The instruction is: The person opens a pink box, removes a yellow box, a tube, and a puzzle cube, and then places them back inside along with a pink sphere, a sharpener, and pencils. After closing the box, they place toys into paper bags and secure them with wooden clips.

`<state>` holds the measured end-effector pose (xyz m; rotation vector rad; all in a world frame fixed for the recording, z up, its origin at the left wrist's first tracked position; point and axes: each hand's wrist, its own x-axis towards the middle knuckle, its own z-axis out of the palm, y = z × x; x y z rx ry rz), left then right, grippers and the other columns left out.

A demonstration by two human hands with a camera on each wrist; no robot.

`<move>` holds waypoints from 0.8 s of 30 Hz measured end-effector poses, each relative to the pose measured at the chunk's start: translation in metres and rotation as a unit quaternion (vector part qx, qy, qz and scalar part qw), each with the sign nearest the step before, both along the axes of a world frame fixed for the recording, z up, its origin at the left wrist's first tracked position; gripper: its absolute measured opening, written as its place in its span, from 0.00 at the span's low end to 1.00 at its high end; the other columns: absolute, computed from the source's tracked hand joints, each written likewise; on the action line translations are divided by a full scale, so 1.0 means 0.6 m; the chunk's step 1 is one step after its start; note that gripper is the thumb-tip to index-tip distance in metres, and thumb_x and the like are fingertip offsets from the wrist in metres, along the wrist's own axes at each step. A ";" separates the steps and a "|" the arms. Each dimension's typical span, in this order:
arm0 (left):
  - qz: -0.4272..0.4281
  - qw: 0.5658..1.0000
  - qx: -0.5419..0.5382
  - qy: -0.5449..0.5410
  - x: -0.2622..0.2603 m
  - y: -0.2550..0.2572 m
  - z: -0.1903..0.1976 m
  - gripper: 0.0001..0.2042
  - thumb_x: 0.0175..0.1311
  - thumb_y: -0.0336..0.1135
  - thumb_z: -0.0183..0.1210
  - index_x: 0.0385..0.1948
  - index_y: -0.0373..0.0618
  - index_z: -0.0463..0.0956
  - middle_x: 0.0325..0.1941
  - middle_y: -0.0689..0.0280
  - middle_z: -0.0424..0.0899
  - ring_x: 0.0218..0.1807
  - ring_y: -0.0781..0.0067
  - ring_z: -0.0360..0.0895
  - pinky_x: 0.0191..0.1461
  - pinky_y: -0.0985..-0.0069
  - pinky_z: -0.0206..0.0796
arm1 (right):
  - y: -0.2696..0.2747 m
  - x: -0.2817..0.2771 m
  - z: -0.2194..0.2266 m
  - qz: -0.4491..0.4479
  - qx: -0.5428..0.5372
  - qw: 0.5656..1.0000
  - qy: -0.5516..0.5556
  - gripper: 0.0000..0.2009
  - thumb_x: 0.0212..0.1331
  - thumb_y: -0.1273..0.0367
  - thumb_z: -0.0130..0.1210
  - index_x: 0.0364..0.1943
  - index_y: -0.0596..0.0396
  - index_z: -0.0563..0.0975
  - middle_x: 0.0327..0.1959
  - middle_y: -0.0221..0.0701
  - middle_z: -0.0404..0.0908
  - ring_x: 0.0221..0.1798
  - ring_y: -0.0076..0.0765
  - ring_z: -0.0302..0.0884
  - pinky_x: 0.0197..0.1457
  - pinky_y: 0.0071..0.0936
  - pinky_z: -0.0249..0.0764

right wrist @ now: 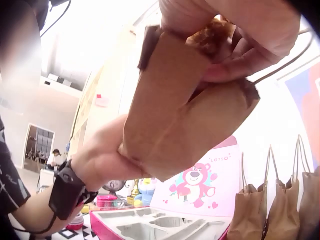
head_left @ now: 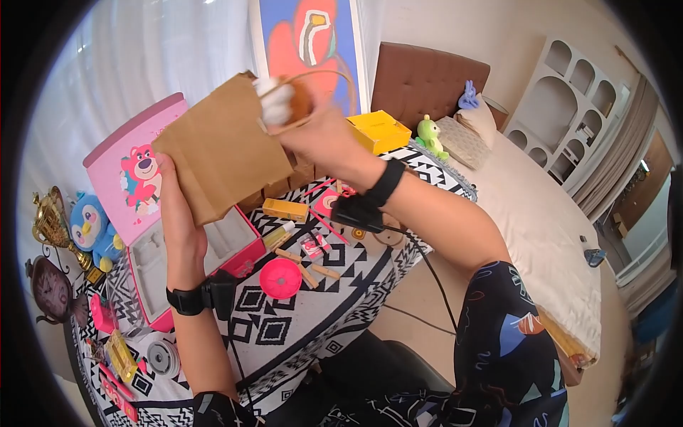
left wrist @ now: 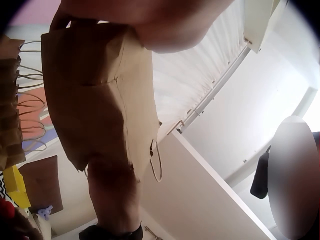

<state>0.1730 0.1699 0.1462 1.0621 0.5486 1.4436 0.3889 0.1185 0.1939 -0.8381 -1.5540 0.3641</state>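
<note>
Brown paper bag held aloft, both hands gripping — plush toy at its mouth

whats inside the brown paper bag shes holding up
At the mouth of the brown paper bag, the right hand pushes in something fuzzy, white and brown. The paper hides anything deeper inside. The left hand grips the bag's bottom.

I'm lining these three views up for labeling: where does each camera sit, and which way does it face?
Head: on the head, facing forward and down at the brown paper bag over the patterned table; both forearms show.
Left wrist: under the left hand, facing up past the bag toward the curtain.
Right wrist: under the right hand, facing the bag, the left hand and the pink bear box.
All views share the bag.
</note>
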 end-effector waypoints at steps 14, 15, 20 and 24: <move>0.037 0.996 -0.023 -0.084 -0.052 0.059 -0.008 0.30 0.80 0.59 0.50 0.72 0.47 0.66 0.70 0.64 0.77 0.66 0.68 0.78 0.67 0.69 0.72 | -0.177 0.455 -0.030 -0.162 -0.154 0.942 0.252 0.25 0.62 0.71 0.63 0.63 0.44 0.69 0.56 0.26 0.78 0.56 0.28 0.78 0.59 0.43 0.79; 0.034 0.995 -0.027 -0.091 -0.051 0.055 -0.006 0.31 0.80 0.59 0.50 0.73 0.47 0.65 0.72 0.65 0.75 0.69 0.69 0.75 0.70 0.69 0.68 | -0.186 0.480 -0.044 -0.137 -0.188 0.939 0.255 0.25 0.62 0.71 0.62 0.64 0.44 0.68 0.56 0.27 0.78 0.56 0.29 0.78 0.60 0.43 0.79; 0.046 0.994 -0.044 -0.091 -0.056 0.054 -0.003 0.30 0.80 0.58 0.51 0.73 0.48 0.65 0.72 0.65 0.75 0.70 0.68 0.75 0.70 0.67 0.69 | -0.211 0.512 -0.094 -0.181 -0.248 0.928 0.210 0.29 0.60 0.71 0.63 0.66 0.48 0.67 0.57 0.29 0.79 0.59 0.31 0.79 0.58 0.42 0.83; 0.064 0.994 -0.043 -0.076 -0.065 0.055 0.002 0.29 0.81 0.58 0.49 0.73 0.48 0.65 0.72 0.65 0.75 0.69 0.68 0.76 0.69 0.67 0.71 | -0.210 0.572 -0.153 -0.295 -0.319 0.897 0.078 0.35 0.55 0.69 0.67 0.68 0.51 0.66 0.59 0.34 0.79 0.58 0.34 0.82 0.61 0.38 0.82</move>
